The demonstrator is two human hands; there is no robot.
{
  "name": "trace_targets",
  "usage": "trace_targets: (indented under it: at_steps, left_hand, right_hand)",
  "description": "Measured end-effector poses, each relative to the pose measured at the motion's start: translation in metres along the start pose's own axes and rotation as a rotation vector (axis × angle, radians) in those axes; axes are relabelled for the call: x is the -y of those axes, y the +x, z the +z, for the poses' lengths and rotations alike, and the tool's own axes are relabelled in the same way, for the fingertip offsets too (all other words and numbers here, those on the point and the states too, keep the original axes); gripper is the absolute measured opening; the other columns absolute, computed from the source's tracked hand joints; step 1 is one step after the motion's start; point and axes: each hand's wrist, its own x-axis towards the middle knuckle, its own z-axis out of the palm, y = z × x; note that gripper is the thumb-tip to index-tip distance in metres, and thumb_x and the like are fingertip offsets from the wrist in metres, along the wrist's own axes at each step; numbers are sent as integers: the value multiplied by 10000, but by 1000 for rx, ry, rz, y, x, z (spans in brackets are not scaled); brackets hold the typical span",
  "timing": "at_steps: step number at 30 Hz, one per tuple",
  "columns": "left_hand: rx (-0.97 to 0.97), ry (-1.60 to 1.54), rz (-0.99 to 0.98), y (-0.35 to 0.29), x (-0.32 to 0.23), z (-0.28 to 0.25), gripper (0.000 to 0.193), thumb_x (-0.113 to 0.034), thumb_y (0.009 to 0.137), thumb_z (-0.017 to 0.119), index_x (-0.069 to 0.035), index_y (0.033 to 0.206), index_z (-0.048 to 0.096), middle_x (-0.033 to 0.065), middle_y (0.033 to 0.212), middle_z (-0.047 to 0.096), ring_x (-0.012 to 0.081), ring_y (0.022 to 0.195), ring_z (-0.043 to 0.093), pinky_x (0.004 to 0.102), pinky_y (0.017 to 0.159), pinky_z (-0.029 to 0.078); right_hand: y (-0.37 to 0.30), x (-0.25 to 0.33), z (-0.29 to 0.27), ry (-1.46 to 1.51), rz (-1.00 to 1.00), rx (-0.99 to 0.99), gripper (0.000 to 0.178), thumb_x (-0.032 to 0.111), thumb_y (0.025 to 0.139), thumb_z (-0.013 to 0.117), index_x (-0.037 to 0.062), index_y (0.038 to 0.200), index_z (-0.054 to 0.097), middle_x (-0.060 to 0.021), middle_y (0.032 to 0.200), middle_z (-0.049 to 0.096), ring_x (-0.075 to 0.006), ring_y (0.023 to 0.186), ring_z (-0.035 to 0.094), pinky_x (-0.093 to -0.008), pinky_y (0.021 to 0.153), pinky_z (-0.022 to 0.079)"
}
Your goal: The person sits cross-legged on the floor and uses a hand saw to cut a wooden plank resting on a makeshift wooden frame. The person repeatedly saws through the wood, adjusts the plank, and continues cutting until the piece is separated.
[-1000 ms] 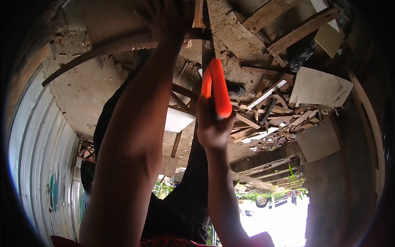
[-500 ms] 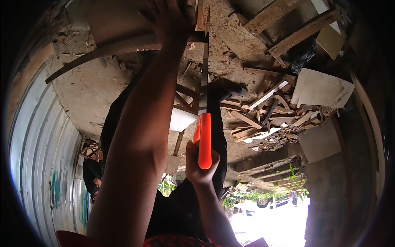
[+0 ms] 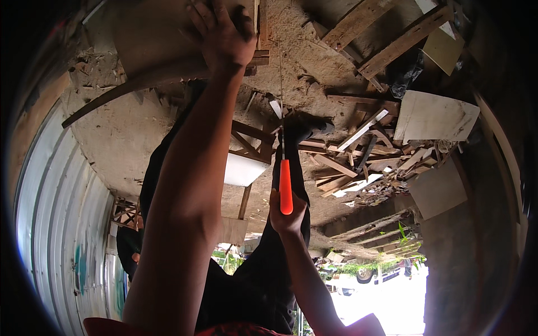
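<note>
My right hand [image 3: 288, 211] is closed round the orange handle [image 3: 286, 187] of a handsaw. The saw's thin blade [image 3: 282, 117] points away from me and shows nearly edge-on. It stands just right of the end of a brown wooden strip [image 3: 259, 58], with a small gap between them. At the top, my left hand [image 3: 228, 45] lies with fingers spread on a flat brown board [image 3: 151, 31]; whether it also presses the strip I cannot tell. A long curved piece of wood [image 3: 129, 78] runs leftward from below that hand.
My dark-shod foot [image 3: 308, 124] is on the dirt floor below the blade. Wood scraps [image 3: 358, 151] are heaped at right, near a pale panel [image 3: 437, 116]. Heavy planks [image 3: 403, 42] lie at the upper right. A corrugated metal wall [image 3: 50, 207] stands at left, with another person [image 3: 129, 246] beside it.
The saw has come away from the wooden strip's end and turned more edge-on. My right hand has moved a little right and up in view. My left hand remains spread over the board.
</note>
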Motion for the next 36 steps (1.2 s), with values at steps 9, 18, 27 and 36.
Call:
trace_targets:
  at_steps: [9,18,27,36]
  left_hand:
    - [-65,-126,161,1,14,16,757,-544,1006,396,-82,1579,218,310,1615,145,492,1505,128,714,1166,44]
    - [-1,-178,310,-4,31,20,759,-505,985,484,-69,1567,268,248,1624,216,381,1530,160,624,1203,41]
    - [-12,-329,232,-2,23,20,717,-549,1019,408,-51,1534,367,205,1605,311,342,1510,240,568,1217,49]
    - [23,-611,223,-12,24,3,688,-534,1056,260,9,1378,535,250,1414,533,390,1365,442,506,1211,190]
  right_hand:
    - [184,-158,-31,-490,-643,-56,250,96,697,772,75,871,595,-137,839,601,-374,834,615,-475,756,510]
    - [308,-61,-33,-430,-824,14,564,340,894,740,2,1294,533,-213,1209,601,-342,1094,648,-459,912,541]
    - [304,14,27,164,-1047,423,692,314,880,795,-11,1402,478,-151,1163,669,-214,926,684,-354,829,577]
    - [285,18,59,312,-650,164,398,280,913,764,-41,1131,678,-108,872,715,-158,727,659,-309,707,550]
